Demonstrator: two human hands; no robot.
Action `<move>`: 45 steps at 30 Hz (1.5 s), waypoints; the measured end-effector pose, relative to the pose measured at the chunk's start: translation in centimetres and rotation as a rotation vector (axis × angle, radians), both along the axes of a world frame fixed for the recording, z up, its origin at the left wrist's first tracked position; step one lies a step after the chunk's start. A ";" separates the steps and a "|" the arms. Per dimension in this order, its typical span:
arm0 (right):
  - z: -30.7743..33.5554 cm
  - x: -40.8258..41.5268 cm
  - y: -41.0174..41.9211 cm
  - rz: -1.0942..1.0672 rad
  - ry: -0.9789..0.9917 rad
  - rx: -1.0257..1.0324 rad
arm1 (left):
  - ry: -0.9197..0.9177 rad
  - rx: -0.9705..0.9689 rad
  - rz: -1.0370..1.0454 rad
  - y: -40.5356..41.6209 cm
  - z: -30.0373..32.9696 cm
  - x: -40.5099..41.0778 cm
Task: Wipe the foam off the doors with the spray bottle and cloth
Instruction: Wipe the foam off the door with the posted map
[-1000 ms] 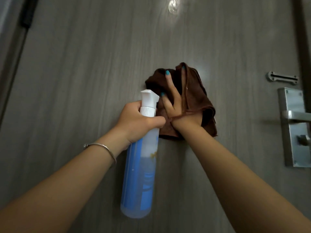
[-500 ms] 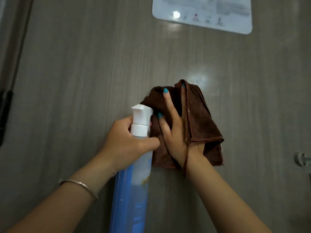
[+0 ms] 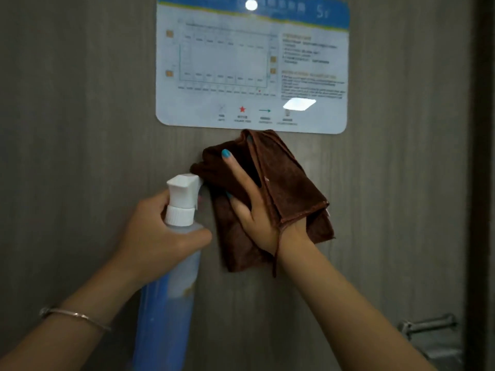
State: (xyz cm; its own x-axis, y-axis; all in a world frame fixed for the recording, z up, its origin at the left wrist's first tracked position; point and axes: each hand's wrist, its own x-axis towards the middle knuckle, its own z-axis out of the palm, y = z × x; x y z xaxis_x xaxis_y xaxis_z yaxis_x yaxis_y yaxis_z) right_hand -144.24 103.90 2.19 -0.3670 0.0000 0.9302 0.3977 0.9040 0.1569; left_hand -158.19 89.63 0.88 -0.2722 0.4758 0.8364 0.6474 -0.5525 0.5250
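At frame centre, the right hand presses a brown cloth flat against the grey door, fingers spread, just below a white and blue notice. Lower left of it, the left hand grips the bottle by its neck, white nozzle toward the cloth and seemingly touching it. 1 bangle circles the left wrist.

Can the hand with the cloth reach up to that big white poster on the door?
Probably yes. The right hand presses the brown cloth flat on the door, and the cloth's top edge sits just under the poster. Nothing lies between them.
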 end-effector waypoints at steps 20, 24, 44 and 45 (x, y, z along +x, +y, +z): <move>-3.3 22.7 13.2 -0.280 0.797 -0.317 | -0.120 0.012 -0.087 4.1 1.3 5.7; -5.7 19.4 9.9 -0.340 0.743 -0.299 | -0.149 -0.004 -0.053 3.2 -0.2 4.5; -4.0 -10.0 -5.8 -0.387 0.509 -0.297 | -0.189 0.041 0.280 -11.7 -1.7 -10.0; -3.6 -12.2 -7.1 -0.361 0.495 -0.297 | -0.175 0.042 0.300 -12.4 -1.7 -11.0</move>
